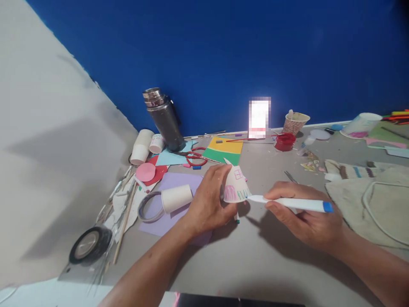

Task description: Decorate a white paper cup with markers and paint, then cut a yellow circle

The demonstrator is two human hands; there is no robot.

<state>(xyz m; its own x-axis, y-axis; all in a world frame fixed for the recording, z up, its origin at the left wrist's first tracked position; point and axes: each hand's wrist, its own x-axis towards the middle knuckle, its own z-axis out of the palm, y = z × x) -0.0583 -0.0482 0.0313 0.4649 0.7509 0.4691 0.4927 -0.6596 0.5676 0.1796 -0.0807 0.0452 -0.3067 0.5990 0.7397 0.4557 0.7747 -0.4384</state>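
Observation:
My left hand (pixel 212 197) is closed around a white paper cup (pixel 235 184), which it holds upside down just above the table. Pink marks, a small pink window shape and green strokes show on the cup's side. My right hand (pixel 306 217) grips a white marker pen (pixel 297 204) with a blue end, its tip touching or nearly touching the cup near the wide rim. Under my left hand, another pen (pixel 237 217) with a dark green end partly shows. Left of that hand, a plain paper cup (pixel 177 198) lies on its side against a tape roll (pixel 147 207), over purple paper (pixel 198 179).
A dark flask (pixel 164 121) stands at the back, near stacked paper cups (pixel 141 147) and red-handled scissors (pixel 196 158). Black tape (pixel 90 245) lies front left. Red ribbon (pixel 284 142), a patterned cup (pixel 295 123) and a cloth bag (pixel 348 200) are on the right.

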